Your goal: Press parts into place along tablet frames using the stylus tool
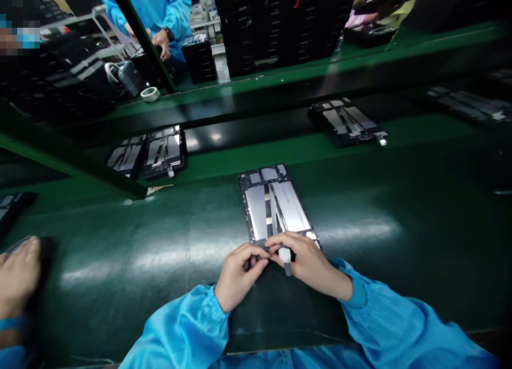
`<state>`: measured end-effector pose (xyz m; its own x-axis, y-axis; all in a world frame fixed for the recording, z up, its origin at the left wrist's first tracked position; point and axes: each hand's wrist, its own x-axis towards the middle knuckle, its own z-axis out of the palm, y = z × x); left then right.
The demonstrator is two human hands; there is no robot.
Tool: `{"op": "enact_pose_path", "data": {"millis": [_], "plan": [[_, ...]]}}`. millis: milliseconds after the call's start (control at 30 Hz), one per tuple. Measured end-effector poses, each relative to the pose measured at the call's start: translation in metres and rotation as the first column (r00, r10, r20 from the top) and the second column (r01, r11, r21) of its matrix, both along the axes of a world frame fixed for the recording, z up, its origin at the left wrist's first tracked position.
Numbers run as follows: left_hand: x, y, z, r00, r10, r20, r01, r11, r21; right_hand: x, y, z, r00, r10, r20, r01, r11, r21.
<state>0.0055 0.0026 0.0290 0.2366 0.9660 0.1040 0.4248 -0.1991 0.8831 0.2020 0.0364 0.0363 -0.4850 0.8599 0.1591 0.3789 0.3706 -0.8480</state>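
Note:
An opened tablet lies on the green bench in front of me, with silver battery panels and dark ribbon strips showing. My left hand is at its near edge, thumb and fingertips closed in a pinch. Against those fingertips, my right hand is also closed at the same edge, its fingers bent over the tablet's lower end. A small white tab with a grey tail hangs by the right fingers. Whatever lies between the fingertips of either hand is too small or hidden to name.
Opened tablets in dark trays stand at the back left, and another at the back right. A green post slants in from the left. A tape roll sits on the ledge. Another person's hand is at the left edge.

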Motion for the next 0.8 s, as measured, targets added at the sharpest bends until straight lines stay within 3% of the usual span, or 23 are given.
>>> {"op": "enact_pose_path", "data": {"millis": [300,800], "plan": [[-0.0080,-0.0005,0.0023,0.990,-0.009,-0.139,0.036,0.979,0.199,-0.0013,-0.0007,0.0009,1.000,-0.007,-0.002,0.007,1.000,0.023],[-0.0052,-0.0042,0.0059,0.935,0.004,-0.355,0.087,0.967,0.239,-0.0036,-0.0032,0.0056,1.000,0.019,0.021,-0.019,1.000,-0.005]]}}
